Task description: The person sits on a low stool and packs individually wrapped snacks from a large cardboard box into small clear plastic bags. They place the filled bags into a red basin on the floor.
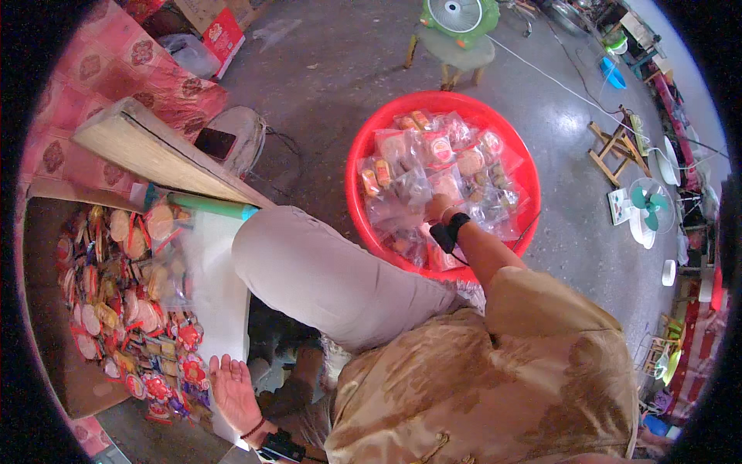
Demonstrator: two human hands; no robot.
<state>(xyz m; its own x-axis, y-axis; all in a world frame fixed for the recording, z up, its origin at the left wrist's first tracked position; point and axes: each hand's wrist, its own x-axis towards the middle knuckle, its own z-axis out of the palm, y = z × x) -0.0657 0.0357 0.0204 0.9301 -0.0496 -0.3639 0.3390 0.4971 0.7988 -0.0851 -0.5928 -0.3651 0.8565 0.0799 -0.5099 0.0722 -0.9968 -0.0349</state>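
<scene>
My right hand (440, 207) reaches down among clear plastic packets (446, 182) in a round red plastic basin (352, 174). Its fingers are partly lost among the packets, so I cannot tell whether they grip one. Some packets hold pale round pieces, others yellow or dark ones. My left hand (235, 391) is palm up with fingers extended and nothing in it. It lies beside a white board (223, 301) and the edge of a large heap of small mixed pieces (133, 313), some round and pinkish, some red and flower-shaped. A clear plastic bag (174, 278) rests at the heap's edge.
A green tube (211, 206) and a thick wooden board (174, 153) lie past my knee. A phone (214, 143) rests on a round stool (246, 136). Beyond the basin, a green fan (458, 14) sits on a stool (455, 49); a white cord (550, 72) crosses the floor.
</scene>
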